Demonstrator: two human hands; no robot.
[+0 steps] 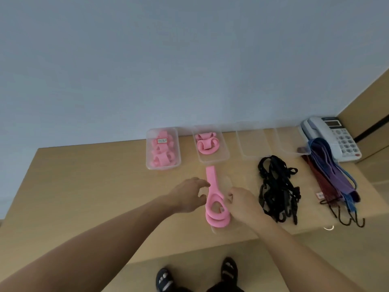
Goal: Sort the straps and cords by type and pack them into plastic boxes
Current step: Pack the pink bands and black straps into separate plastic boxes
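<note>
A pink strap lies at the table's middle front, its lower end coiled in loops and its tail pointing away from me. It rests in or on a faint clear plastic box. My left hand pinches the strap's left edge between fingertips and thumb. My right hand has curled fingers at the clear box's right rim, beside the coil. Further back stand a box full of pink straps, a box with one pink coil, and two empty clear boxes.
A tangle of black cords lies right of my right hand. Purple, blue and red hook cords lie further right, near the table's edge. A white telephone sits at the back right corner, with the wall behind the boxes.
</note>
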